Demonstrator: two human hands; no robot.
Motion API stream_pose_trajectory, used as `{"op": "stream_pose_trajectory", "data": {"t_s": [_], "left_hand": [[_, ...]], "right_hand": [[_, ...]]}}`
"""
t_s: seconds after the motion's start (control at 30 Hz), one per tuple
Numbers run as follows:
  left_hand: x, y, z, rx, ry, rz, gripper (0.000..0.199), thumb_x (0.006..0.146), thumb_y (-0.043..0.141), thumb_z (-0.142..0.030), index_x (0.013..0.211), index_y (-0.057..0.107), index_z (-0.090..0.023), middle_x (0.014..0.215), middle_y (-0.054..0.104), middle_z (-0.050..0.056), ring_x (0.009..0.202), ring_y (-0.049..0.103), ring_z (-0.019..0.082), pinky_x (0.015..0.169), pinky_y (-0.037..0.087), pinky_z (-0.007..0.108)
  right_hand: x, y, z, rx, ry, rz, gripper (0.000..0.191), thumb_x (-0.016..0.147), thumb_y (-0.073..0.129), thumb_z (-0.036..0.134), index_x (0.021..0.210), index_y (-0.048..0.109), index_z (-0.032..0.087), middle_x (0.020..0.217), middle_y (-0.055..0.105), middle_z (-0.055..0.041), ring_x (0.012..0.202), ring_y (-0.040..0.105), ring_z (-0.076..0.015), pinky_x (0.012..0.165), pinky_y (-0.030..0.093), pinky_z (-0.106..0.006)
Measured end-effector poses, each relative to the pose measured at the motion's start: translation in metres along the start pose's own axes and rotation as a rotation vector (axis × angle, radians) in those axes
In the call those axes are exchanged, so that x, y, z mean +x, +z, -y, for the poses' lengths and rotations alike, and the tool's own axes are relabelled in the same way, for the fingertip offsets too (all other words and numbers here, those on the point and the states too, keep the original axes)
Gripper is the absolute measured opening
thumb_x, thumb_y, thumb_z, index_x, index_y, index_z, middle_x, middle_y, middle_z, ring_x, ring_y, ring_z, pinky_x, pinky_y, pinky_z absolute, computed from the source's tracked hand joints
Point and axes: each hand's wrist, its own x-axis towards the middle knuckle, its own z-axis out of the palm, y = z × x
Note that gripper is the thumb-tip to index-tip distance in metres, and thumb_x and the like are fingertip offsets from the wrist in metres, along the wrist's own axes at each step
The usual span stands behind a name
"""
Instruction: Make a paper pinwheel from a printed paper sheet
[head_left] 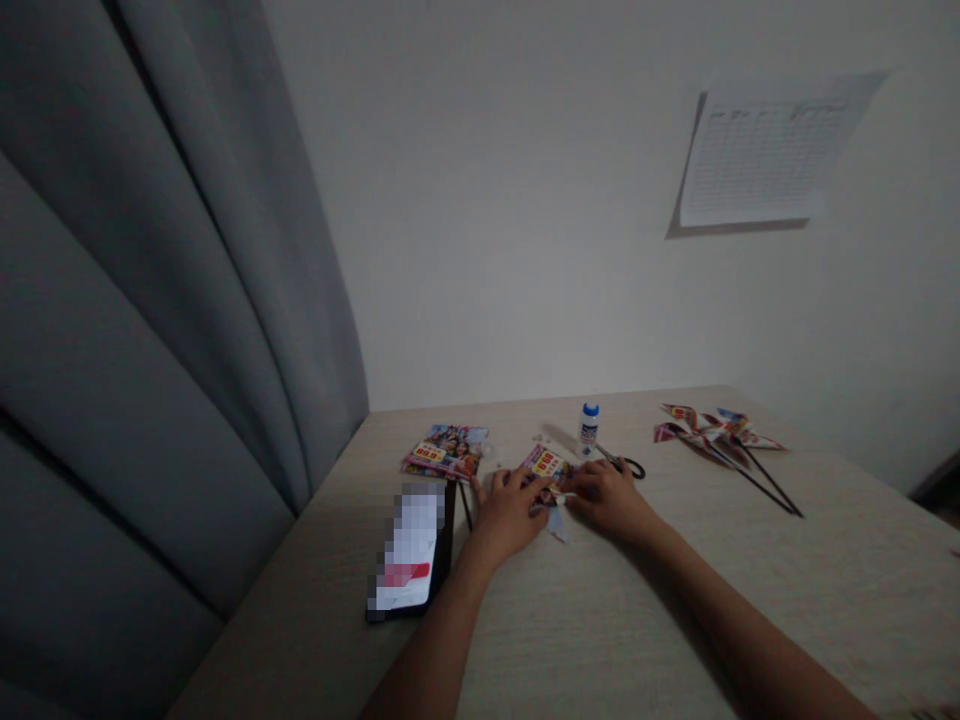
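The printed paper (546, 462) lies on the table (540, 640), at twelve o'clock between the forearms. The left hand (508, 512) rests spread on it, unclenched; the right hand (607, 495) curls at its three o'clock side, and I cannot tell whether it pinches anything. Should the left hand's pressure slacken, the paper could skew; a stray right-hand knuckle could topple the upright blue-capped bottle (589, 430) close by at one o'clock, beside the scissors (635, 467)

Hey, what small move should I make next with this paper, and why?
Perhaps fold the pale flap inward with your right hand: the flap sticks out toward you, your left hand rests on the printed paper, and your right hand is at the paper's right edge.
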Motion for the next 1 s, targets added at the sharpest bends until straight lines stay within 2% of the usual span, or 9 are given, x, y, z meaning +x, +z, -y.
{"op": "stream_pose_trajectory", "data": {"t_s": [0.2,0.43,0.7,0.9,1.0], "left_hand": [[-0.001,-0.0018,-0.0017,0.02,0.0,0.013,0.047,0.091,0.052,-0.046,0.136,0.05,-0.055,0.151,0.044,-0.004,0.137,0.033,0.038,0.109,0.005,0.078],[-0.0007,-0.004,-0.0012,0.051,-0.013,0.062,0.048,0.091,0.05,-0.05,0.138,0.047,-0.056,0.155,0.039,-0.004,0.14,0.029,0.038,0.11,0.006,0.077],[0.0009,0.0003,0.0012,0.004,-0.005,0.023,0.047,0.089,0.052,-0.049,0.136,0.05,-0.055,0.151,0.044,-0.003,0.139,0.031,0.036,0.109,0.009,0.077],[0.0013,0.0,-0.0014,-0.011,-0.033,-0.001,0.05,0.087,0.054,-0.046,0.137,0.05,-0.047,0.148,0.048,-0.002,0.137,0.033,0.036,0.11,0.01,0.076],[0.0009,-0.0009,-0.0025,0.0,-0.039,0.015,0.05,0.088,0.054,-0.047,0.137,0.05,-0.05,0.15,0.046,-0.003,0.138,0.031,0.036,0.11,0.008,0.076]], "right_hand": [[-0.0004,-0.0026,0.0027,-0.013,0.0,0.011,0.026,0.086,0.059,0.039,0.106,0.075,0.034,0.112,0.068,-0.0066,0.118,0.053,-0.0312,0.111,0.01,-0.069],[-0.0015,-0.0029,0.0031,-0.01,-0.004,0.008,0.026,0.086,0.059,0.039,0.107,0.075,0.034,0.111,0.068,-0.0063,0.119,0.052,-0.0312,0.11,0.011,-0.068],[-0.001,-0.0015,0.0011,-0.013,-0.009,0.001,0.027,0.086,0.059,0.04,0.108,0.074,0.034,0.113,0.068,-0.0064,0.118,0.053,-0.0314,0.109,0.011,-0.069],[-0.0009,-0.0016,0.0017,-0.008,0.002,0.002,0.027,0.086,0.058,0.041,0.106,0.075,0.033,0.114,0.068,-0.0066,0.119,0.053,-0.0319,0.11,0.011,-0.069],[-0.0005,-0.001,0.0015,-0.011,-0.002,0.001,0.026,0.086,0.059,0.04,0.105,0.075,0.033,0.113,0.068,-0.0065,0.119,0.053,-0.0319,0.11,0.01,-0.07]]}}
